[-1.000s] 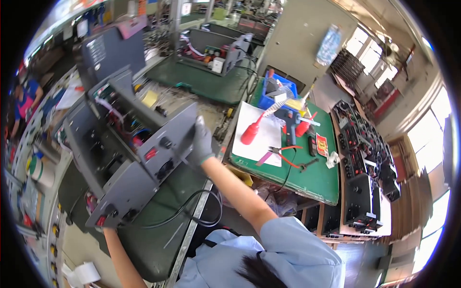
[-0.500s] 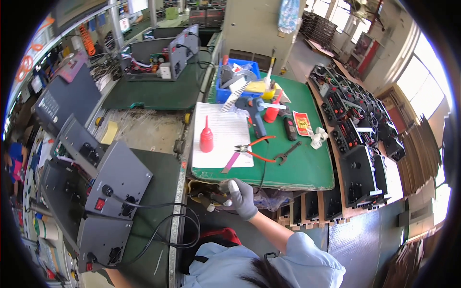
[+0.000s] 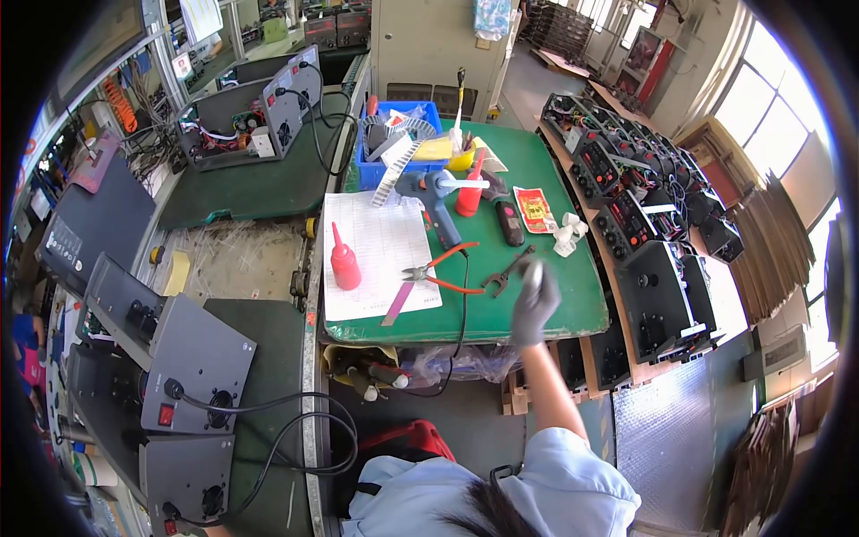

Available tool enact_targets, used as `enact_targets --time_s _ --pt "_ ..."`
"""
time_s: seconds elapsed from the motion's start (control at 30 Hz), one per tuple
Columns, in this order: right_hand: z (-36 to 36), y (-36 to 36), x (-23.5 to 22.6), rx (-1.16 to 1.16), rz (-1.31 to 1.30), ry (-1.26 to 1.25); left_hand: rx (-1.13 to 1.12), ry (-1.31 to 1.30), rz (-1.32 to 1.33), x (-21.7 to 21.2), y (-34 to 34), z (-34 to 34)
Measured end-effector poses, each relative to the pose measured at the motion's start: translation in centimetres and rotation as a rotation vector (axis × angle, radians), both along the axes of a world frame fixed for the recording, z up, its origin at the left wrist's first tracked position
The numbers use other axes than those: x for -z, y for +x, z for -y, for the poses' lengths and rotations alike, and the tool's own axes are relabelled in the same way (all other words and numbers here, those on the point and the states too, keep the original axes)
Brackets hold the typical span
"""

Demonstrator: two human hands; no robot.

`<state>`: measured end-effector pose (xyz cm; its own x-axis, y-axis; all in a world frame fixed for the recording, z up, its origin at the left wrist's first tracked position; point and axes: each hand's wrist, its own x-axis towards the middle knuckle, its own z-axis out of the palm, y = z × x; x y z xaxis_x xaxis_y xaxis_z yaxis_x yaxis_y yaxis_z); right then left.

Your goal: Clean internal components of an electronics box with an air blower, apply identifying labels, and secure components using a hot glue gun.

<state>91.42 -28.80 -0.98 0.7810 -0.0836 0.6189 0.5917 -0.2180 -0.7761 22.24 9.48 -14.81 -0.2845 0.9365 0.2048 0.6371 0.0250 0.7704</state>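
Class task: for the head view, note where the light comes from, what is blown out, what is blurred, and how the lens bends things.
Head view: daylight enters from the windows at upper right, which are blown out; the gloved right hand over the green table is motion-blurred, while the red bottle is sharp; bench edges curve toward the dark circular rim.

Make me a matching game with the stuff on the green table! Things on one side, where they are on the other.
Things:
1. red squeeze bottle
2. orange-handled pliers
3. blue bin
4. gloved right hand

Places:
A. at the far left corner of the green table
B. standing upright on the white paper sheet, at its left edge
C. raised over the table's near right part, close to a small dark wrench
D. lying at the paper's right edge, handles pointing right

Pairs: 1-B, 2-D, 3-A, 4-C
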Motion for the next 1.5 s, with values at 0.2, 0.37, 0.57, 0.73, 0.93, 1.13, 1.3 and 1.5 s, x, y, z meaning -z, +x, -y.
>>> enact_targets --time_s 0.2,0.37,0.57,0.73,0.93,1.13,1.3,1.5 --pt "3.7 6.5 -2.3 0.01 -0.03 0.278 -0.014 0.024 -0.034 0.2 -2.5 1.1" --pt "-1.3 -2.8 -4.5 -0.012 0.137 0.154 0.058 0.139 -0.304 -3.0 -1.9 6.3" --pt "-11.8 -22.2 -2.7 -0.672 0.265 0.04 -0.412 -0.161 -0.89 -6.8 -2.3 26.4" --pt "-15.9 -36.5 -3.4 -1.994 0.497 0.247 -0.323 -0.095 -0.217 -5.0 0.8 29.9" --pt "-16.6 -51.7 0.0 -2.322 0.58 -0.202 -0.384 -0.286 -0.049 -5.3 2.1 29.7" --pt "-19.8 -54.9 3.7 -2.08 0.68 -0.449 -0.249 -0.34 0.078 -7.7 3.9 28.3" --pt "-22.2 -52.6 4.4 -1.833 0.944 -0.752 -0.345 0.041 -0.161 -8.6 -4.8 30.9" --pt "-23.4 -50.6 4.4 -1.781 0.914 -0.854 -0.698 -0.91 -0.852 -13.1 -23.0 40.1"
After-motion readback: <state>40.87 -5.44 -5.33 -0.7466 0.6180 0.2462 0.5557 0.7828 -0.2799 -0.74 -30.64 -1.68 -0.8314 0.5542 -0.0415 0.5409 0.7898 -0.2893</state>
